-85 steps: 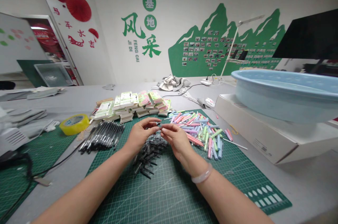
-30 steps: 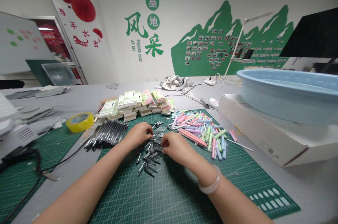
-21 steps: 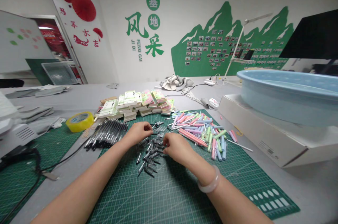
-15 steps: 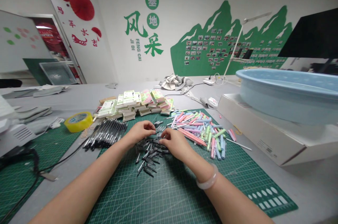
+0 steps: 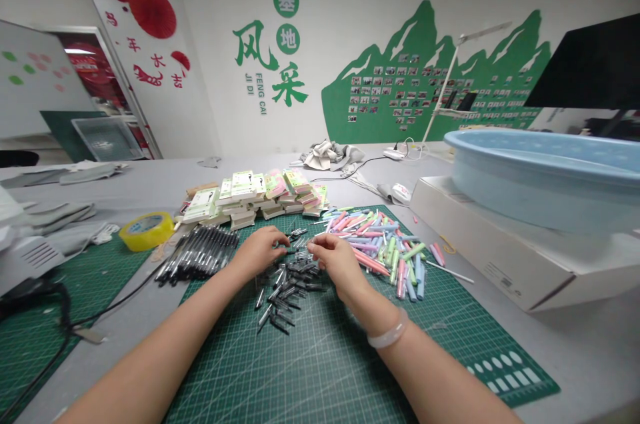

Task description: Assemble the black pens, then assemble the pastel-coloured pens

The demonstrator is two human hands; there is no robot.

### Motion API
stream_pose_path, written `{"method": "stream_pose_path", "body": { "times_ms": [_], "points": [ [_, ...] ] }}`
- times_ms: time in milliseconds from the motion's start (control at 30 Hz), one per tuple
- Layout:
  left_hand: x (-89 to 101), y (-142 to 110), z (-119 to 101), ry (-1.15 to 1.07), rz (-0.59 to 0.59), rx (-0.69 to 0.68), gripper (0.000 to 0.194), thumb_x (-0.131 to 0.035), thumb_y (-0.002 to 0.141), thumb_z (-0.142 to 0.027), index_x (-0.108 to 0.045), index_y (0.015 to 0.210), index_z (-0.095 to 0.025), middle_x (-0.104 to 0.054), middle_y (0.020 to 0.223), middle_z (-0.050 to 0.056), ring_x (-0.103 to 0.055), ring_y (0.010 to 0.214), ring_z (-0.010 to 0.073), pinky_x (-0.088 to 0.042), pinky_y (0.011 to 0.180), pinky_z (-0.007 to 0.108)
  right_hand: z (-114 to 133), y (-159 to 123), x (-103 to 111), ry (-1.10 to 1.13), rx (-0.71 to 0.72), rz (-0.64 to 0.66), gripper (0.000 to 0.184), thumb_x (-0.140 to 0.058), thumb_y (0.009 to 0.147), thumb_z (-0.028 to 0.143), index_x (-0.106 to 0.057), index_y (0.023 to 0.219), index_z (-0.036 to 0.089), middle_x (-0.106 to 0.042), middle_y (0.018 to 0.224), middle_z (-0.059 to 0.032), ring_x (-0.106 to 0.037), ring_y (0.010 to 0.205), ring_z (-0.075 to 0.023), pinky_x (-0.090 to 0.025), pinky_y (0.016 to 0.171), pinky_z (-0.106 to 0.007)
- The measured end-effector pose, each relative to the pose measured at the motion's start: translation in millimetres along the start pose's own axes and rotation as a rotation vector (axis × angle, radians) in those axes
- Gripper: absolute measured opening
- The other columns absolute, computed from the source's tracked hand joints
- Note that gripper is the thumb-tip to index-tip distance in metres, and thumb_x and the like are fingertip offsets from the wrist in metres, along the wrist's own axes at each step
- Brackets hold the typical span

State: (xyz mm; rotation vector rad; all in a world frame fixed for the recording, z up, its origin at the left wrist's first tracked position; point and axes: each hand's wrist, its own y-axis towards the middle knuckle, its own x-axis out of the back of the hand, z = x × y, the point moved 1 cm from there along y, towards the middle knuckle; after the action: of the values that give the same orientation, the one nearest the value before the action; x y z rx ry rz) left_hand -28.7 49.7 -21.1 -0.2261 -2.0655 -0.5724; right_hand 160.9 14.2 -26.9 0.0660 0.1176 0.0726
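Left hand: the grip is narrow, with thumb and fingers curled toward each other at the far left of the black pieces; whether anything is held cannot be told.
Right hand: the grip is narrow here too, with thumb and forefinger drawn nearly together beside the pile; any piece between them is too small to make out.
Black pieces: short, slim and glossy, some with silvery glints, heaped loosely between and below the hands on the cutting mat.
Black pens: long, shiny shafts laid side by side, left of the left hand.
Pastel tubes: smooth pink, green, blue and lilac cylinders, piled beyond and right of the right hand.
Cutting mat: green, printed with a fine pale grid, flat on the grey surface.
Blue basin: round and smooth-walled, resting on a white carton; its contents are hidden.
Small packets: pale and printed, stacked behind the pens.
Tape: a glossy yellow roll.
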Motion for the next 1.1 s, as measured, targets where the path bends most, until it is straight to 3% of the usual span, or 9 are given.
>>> {"method": "stream_pose_path", "body": {
  "times_ms": [167, 300, 467, 667, 767, 900, 1000, 1100],
  "points": [
    [-10.8, -4, 8, 0.199, 0.055, -0.021, 0.012, -0.061, 0.073, -0.020, -0.068, 0.082, -0.025, -0.060, 0.090, 0.003, -0.055, 0.091, 0.0192, -0.041, 0.080, 0.027, 0, -2, -3, -0.075, 0.006, 0.000, 0.012, -0.064, 0.065, 0.026, -0.062, 0.070, 0.016, -0.056, 0.063, 0.0014, -0.048, 0.061, -0.0115, -0.034, 0.052, -0.022],
    [-5.0, -5, 2, 0.244, 0.033, -0.063, 0.008, -0.057, 0.075, -0.020, -0.063, 0.079, -0.022, -0.060, 0.086, 0.002, -0.055, 0.088, 0.0186, -0.041, 0.076, 0.026, -2, 0, 0, -0.099, 0.021, 0.001, 0.011, -0.064, 0.064, 0.025, -0.062, 0.069, 0.016, -0.056, 0.063, 0.0013, -0.049, 0.060, -0.0116, -0.035, 0.052, -0.022],
    [9.7, -5, -11, 0.096, 0.064, -0.100, 0.009, -0.053, 0.074, -0.016, -0.059, 0.080, -0.021, -0.062, 0.077, -0.001, -0.055, 0.071, 0.0138, -0.039, 0.063, 0.022, -2, 0, 0, -0.108, 0.007, 0.064, 0.012, -0.066, 0.062, 0.023, -0.064, 0.071, 0.016, -0.059, 0.066, 0.0004, -0.050, 0.057, -0.0116, -0.040, 0.051, -0.023],
    [17.9, -4, -32, -0.130, 0.112, -0.179, 0.012, -0.055, 0.073, -0.015, -0.064, 0.079, -0.019, -0.063, 0.076, -0.001, -0.056, 0.071, 0.0126, -0.040, 0.063, 0.021, -1, -2, -6, 0.105, -0.045, 0.182, 0.013, -0.070, 0.058, 0.023, -0.063, 0.066, 0.015, -0.060, 0.062, 0.0015, -0.056, 0.055, -0.0125, -0.049, 0.061, -0.030],
    [14.4, -3, -31, -0.464, 0.111, -0.057, 0.010, -0.059, 0.073, -0.017, -0.064, 0.082, -0.018, -0.064, 0.078, 0.001, -0.058, 0.072, 0.0132, -0.044, 0.065, 0.023, -1, -2, -5, 0.127, -0.056, 0.169, 0.015, -0.071, 0.059, 0.024, -0.063, 0.066, 0.014, -0.061, 0.059, 0.0005, -0.059, 0.054, -0.0137, -0.049, 0.063, -0.031],
    [1.5, -3, -25, -1.014, 0.045, 0.230, 0.024, -0.070, 0.068, -0.021, -0.061, 0.090, -0.018, -0.065, 0.086, 0.002, -0.061, 0.077, 0.0137, -0.049, 0.071, 0.026, 1, -4, -4, 0.177, 0.004, 0.156, 0.014, -0.069, 0.063, 0.023, -0.064, 0.071, 0.013, -0.064, 0.064, -0.0016, -0.061, 0.061, -0.0150, -0.049, 0.067, -0.030],
    [-7.9, -3, -24, -1.224, 0.009, 0.420, 0.026, -0.075, 0.064, -0.021, -0.062, 0.087, -0.016, -0.065, 0.083, 0.002, -0.062, 0.076, 0.0116, -0.050, 0.073, 0.023, 3, -5, -5, 0.128, 0.069, 0.149, 0.011, -0.066, 0.066, 0.022, -0.064, 0.073, 0.014, -0.065, 0.064, -0.0020, -0.062, 0.063, -0.0158, -0.048, 0.067, -0.030],
    [-13.3, -4, -26, -1.309, -0.002, 0.511, 0.028, -0.078, 0.061, -0.019, -0.063, 0.085, -0.015, -0.066, 0.082, 0.003, -0.062, 0.074, 0.0103, -0.050, 0.071, 0.020, 5, -6, -6, -0.051, 0.146, 0.113, 0.007, -0.063, 0.067, 0.020, -0.064, 0.073, 0.015, -0.065, 0.063, -0.0017, -0.061, 0.063, -0.0168, -0.048, 0.064, -0.029]
  ]
}}
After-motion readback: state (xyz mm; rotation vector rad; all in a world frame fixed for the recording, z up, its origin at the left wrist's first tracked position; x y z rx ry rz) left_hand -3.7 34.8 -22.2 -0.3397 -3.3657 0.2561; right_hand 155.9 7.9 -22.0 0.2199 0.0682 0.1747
